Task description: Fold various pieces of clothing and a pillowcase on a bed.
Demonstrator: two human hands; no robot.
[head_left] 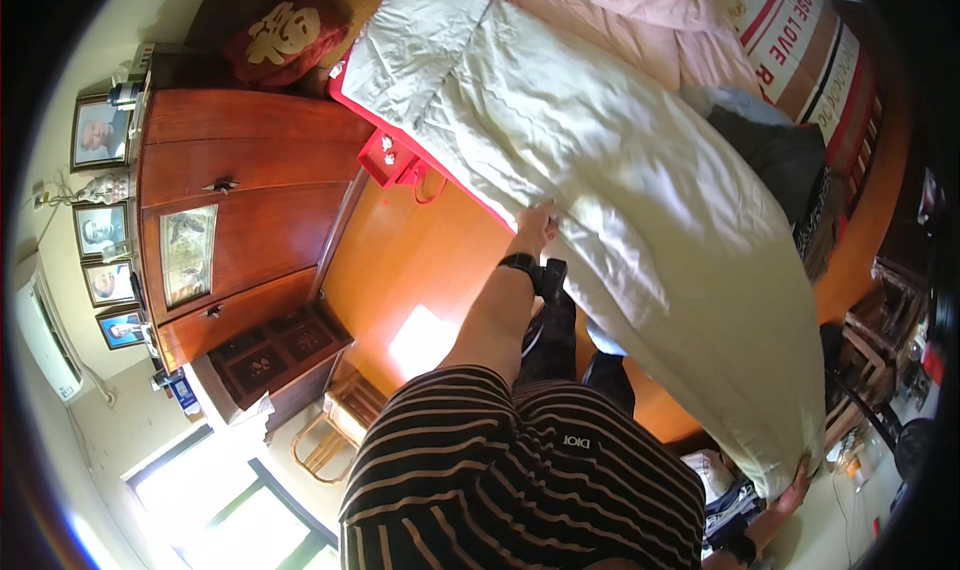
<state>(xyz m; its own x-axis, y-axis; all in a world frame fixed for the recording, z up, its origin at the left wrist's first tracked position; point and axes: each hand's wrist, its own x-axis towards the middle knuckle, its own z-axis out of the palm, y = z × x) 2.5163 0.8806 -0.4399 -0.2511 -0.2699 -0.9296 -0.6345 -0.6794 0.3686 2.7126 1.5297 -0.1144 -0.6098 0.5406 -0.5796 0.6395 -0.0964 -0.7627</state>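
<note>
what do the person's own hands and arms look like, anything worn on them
No gloves on either hand. The left hand has a black wristband with a blocky black piece; the right hand has a dark band at the wrist, its details unclear. The left forearm is bare below a black sleeve with tan stripes.

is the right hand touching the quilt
Touching. The head view shows the right hand gripping the quilt at its end in the picture's lower right, with no gap between them.
</note>
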